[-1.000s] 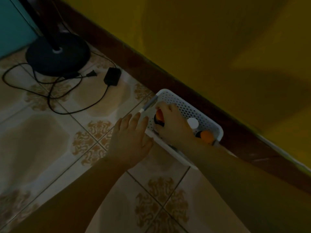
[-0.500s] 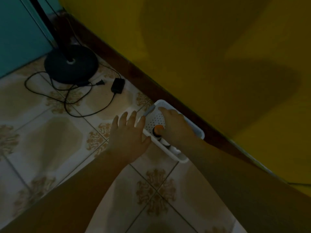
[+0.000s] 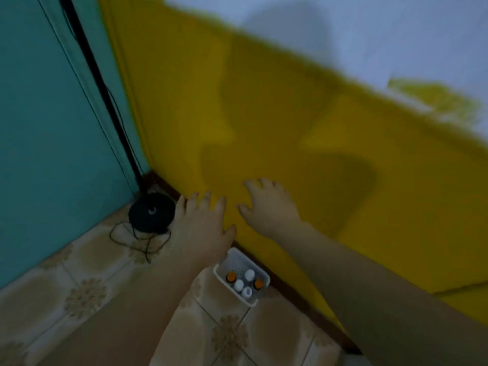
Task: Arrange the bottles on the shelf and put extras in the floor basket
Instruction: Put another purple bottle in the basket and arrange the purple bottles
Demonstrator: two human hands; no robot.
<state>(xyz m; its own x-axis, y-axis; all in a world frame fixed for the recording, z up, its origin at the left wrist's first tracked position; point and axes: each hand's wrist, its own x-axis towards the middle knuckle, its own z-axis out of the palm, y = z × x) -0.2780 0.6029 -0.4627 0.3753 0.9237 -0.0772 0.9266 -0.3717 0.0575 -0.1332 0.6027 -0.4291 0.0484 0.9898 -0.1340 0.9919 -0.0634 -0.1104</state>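
Five bottles (image 3: 239, 284) show in the head view, upright and packed close in the white floor basket (image 3: 260, 297). The basket sits against the yellow wall, below both your hands and between your forearms. Your left hand (image 3: 200, 228) is spread flat and holds nothing. Your right hand (image 3: 269, 207), just beside it toward the wall, is likewise splayed and empty. The shelf is out of view. By the look of it these extras are stowed, so keep your wrists clear of the basket rim, steady your head, and find the shelf before you reach.
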